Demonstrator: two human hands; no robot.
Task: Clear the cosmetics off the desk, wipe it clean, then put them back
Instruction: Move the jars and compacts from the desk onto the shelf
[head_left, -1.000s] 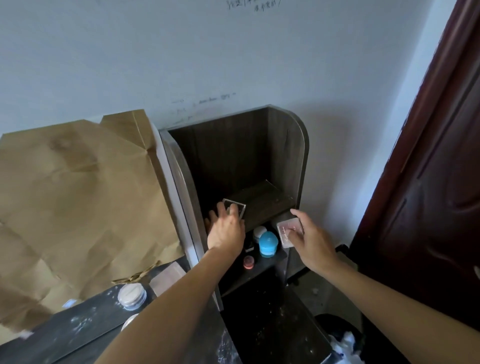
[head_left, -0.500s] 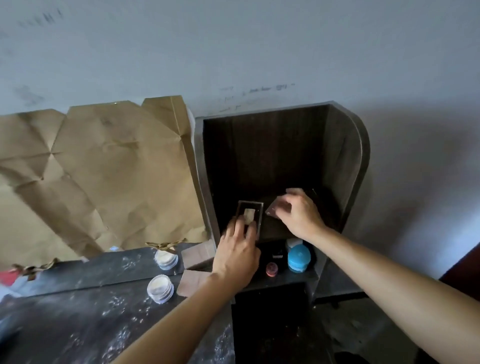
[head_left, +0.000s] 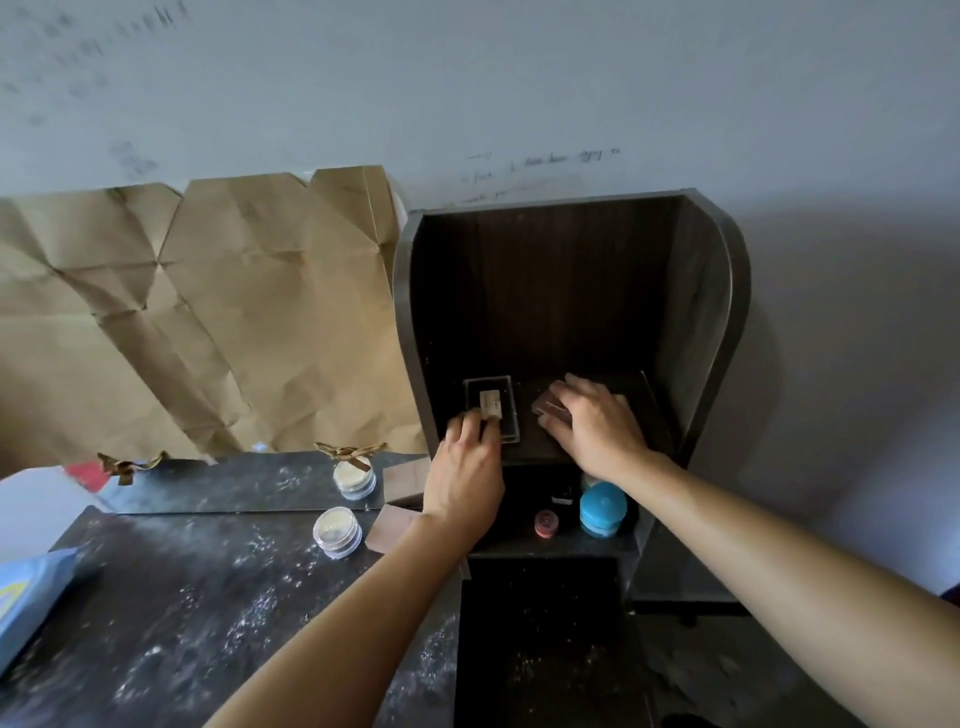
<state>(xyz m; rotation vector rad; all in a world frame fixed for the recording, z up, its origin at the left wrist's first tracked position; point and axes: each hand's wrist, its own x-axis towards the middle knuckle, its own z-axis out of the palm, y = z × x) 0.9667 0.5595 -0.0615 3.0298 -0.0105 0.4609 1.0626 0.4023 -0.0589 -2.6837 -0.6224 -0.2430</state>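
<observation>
A dark wooden shelf unit (head_left: 717, 291) stands against the wall at the desk's right end. On its upper shelf lies a clear flat case (head_left: 491, 402) with a pale label. My left hand (head_left: 465, 478) touches the case's near edge with its fingertips. My right hand (head_left: 597, 426) holds a pinkish-brown compact (head_left: 548, 405) down on the same shelf, beside the case. On the lower shelf stand a blue round jar (head_left: 602, 509) and a small red pot (head_left: 545, 522). A clear round jar (head_left: 337, 530) and a brown flat box (head_left: 387, 527) sit on the dusty dark desk (head_left: 171, 613).
Creased brown paper (head_left: 208, 322) covers a mirror behind the desk, whose bare lower strip reflects the jar. A light blue packet (head_left: 28, 597) lies at the desk's left edge. White powder is scattered across the desk top. Floor shows at the lower right.
My view has swung left and down. My right hand has carried the compact from beside the unit onto the upper shelf. My left hand has slid back to the clear case's near edge.
</observation>
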